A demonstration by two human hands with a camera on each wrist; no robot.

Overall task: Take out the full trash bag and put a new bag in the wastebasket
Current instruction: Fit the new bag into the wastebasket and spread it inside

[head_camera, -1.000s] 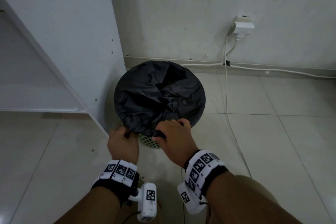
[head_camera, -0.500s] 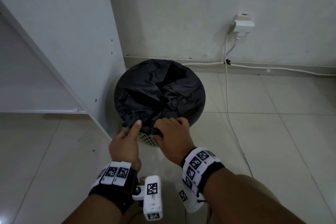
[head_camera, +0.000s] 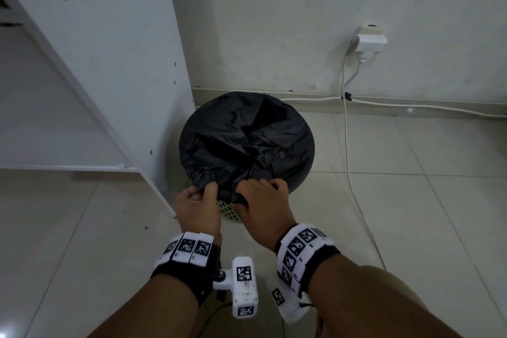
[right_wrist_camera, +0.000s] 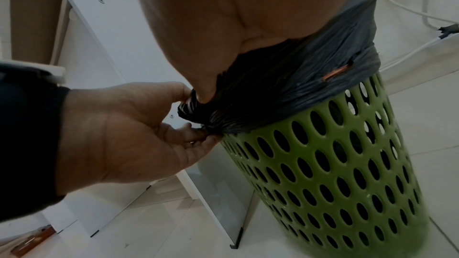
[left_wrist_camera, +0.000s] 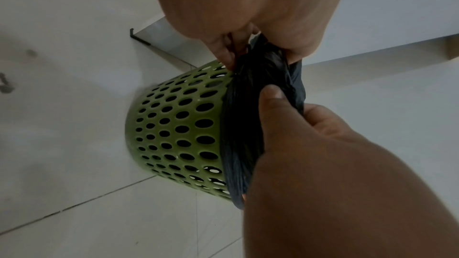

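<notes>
A black trash bag (head_camera: pixel 247 143) lines a green perforated wastebasket (head_camera: pixel 229 211) standing on the tile floor against a cabinet side. Its edge is folded over the rim and bunched at the near side. My left hand (head_camera: pixel 204 192) pinches that bunched fold (left_wrist_camera: pixel 263 66) between thumb and fingers. My right hand (head_camera: pixel 260 189) grips the same gathered plastic just to the right, thumb (left_wrist_camera: pixel 273 97) pressed on it. In the right wrist view the bag (right_wrist_camera: pixel 298 85) hugs the basket (right_wrist_camera: pixel 323 164), with an orange strip (right_wrist_camera: pixel 335 74) showing through a tear. The bag's contents are hidden.
A white cabinet panel (head_camera: pixel 109 63) stands close on the basket's left. On the wall behind, a plug adapter (head_camera: pixel 370 38) feeds a white cable (head_camera: pixel 351 173) that runs down across the floor just right of the basket. Tile floor (head_camera: pixel 425 214) lies to the right.
My left hand came up from beside the rim, laid its thumb over the bag's fold and now pinches it. My right hand kept its grip in about the same place.
</notes>
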